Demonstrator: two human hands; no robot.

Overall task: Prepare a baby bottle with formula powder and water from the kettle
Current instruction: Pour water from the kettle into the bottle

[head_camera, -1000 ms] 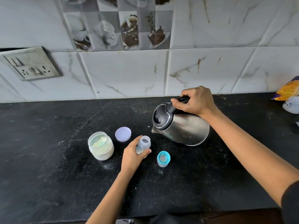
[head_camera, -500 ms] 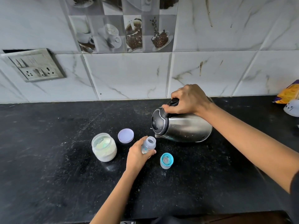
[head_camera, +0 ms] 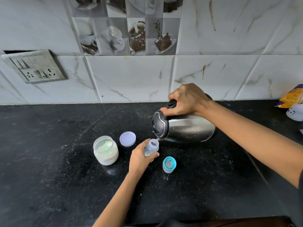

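From the head camera, the only view we have, we see the left hand (head_camera: 141, 158) with its fingers curled round the lower body of the baby bottle (head_camera: 152, 145). The bottle is tipped slightly toward the kettle (head_camera: 185, 128), and we judge this is to present its narrow open mouth to the spout. The right hand (head_camera: 185, 99) has its fingers wrapped tight round the black handle on top, and the kettle is swung far over so the spout sits just above the bottle's mouth. A thin thread of water seems to pass between them. We take the bottle to be gripped low to keep skin away from the water and steady a light thing under the pour. The bottle is small, translucent plastic with a stepped neck; how full it is we cannot tell. The kettle is a rounded body of brushed steel with a glossy black lid. To the left stands the formula jar (head_camera: 105, 150), clear, squat and open, with pale powder inside, and its flat lilac lid (head_camera: 127, 138) lies just behind it. The bottle's teal-ringed cap (head_camera: 169, 164) stands near the left hand on the right, within easy reach for closing. Everything rests on a speckled black stone tabletop (head_camera: 49, 161), dusted here and there with powder, below glossy marbled wall tiles and a grey socket plate (head_camera: 36, 66).
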